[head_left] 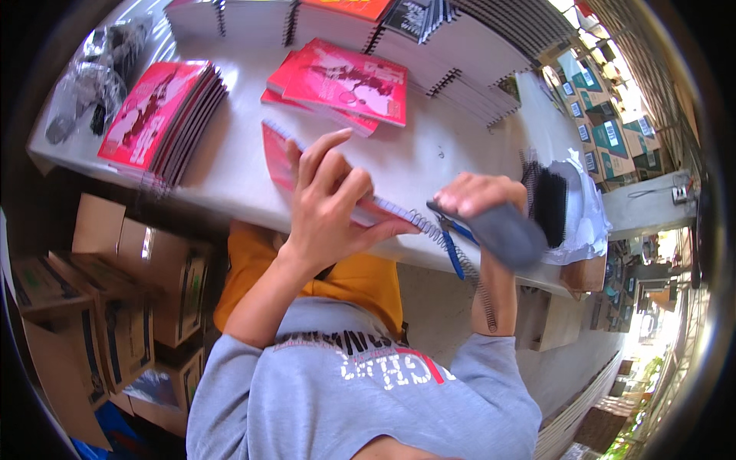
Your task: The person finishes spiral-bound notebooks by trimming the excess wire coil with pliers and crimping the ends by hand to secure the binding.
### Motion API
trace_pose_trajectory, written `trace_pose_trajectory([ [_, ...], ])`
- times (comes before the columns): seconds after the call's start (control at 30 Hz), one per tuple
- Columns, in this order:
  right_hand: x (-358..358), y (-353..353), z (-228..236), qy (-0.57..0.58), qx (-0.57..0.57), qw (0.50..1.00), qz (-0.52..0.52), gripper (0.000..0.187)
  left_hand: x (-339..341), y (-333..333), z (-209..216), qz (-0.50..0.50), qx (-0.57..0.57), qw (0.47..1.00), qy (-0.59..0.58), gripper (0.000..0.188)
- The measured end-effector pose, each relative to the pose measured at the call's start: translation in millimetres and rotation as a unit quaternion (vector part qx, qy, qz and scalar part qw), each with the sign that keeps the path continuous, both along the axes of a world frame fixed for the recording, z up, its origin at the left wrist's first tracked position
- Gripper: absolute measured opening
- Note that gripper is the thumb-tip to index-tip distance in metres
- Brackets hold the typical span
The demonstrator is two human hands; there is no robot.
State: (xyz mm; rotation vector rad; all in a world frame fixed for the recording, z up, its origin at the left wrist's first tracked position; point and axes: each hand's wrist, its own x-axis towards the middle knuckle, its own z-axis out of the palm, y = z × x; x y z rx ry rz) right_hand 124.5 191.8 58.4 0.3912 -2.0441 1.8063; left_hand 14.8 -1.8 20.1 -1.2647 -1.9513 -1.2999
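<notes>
My left hand [330, 199] is closed round a thin pink-red notebook [277, 157], tilted with its punched edge up. A dark wire coil [425, 224] sits at the near right end of that edge. Its loose length trails down past my right forearm. Just right of the notebook, my right hand [487, 193] is closed on a dark grey, rounded, flat object [510, 236], blurred, its kind unclear. Blue-handled pliers [452, 249] show beside the coil, under my right fingers; whether these fingers also hold them I cannot tell.
A stack of pink spiral notebooks [157, 115] stands on the white table [238, 146] at left; loose pink books [345, 80] lie at centre. Spiral-bound stacks [452, 57] line the back. Black coils [548, 195] rest on plastic at right. Cardboard boxes [115, 314] stand at lower left.
</notes>
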Motion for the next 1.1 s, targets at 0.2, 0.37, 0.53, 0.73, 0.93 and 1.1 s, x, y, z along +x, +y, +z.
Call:
trace_pose_trajectory([
  [0.2, -15.2, -14.2, 14.7, -0.025, 0.068, 0.997, -0.018, 0.028, -3.9, -3.1, 1.8, -0.013, 0.019, 0.999, -0.024, 0.064],
  [0.37, -27.4, -14.7, 8.0, -0.126, 0.236, 0.942, -0.203, 0.017, -3.1, -3.8, 0.9, -0.039, 0.065, 0.996, -0.055, 0.075],
  [0.53, -35.7, -28.6, 12.9, -0.120, 0.138, 0.977, -0.109, 0.023, -8.7, -3.3, -1.4, -0.003, 0.032, 0.998, -0.046, 0.069],
  [0.73, -40.6, -33.3, 0.7, -0.008, -0.066, 0.997, 0.050, 0.015, -50.8, -23.9, 1.1, 0.097, 0.031, 0.995, -0.014, 0.061],
  [0.93, -43.0, -28.6, -3.1, 0.063, -0.055, 0.995, 0.062, 0.020, -46.7, -23.1, -1.1, 0.062, 0.050, 0.996, -0.027, 0.068],
  [1.1, -43.9, -31.7, -6.0, -0.170, 0.085, 0.964, -0.186, 0.020, -44.1, -20.0, -9.7, 0.037, 0.092, 0.994, -0.037, 0.068],
])
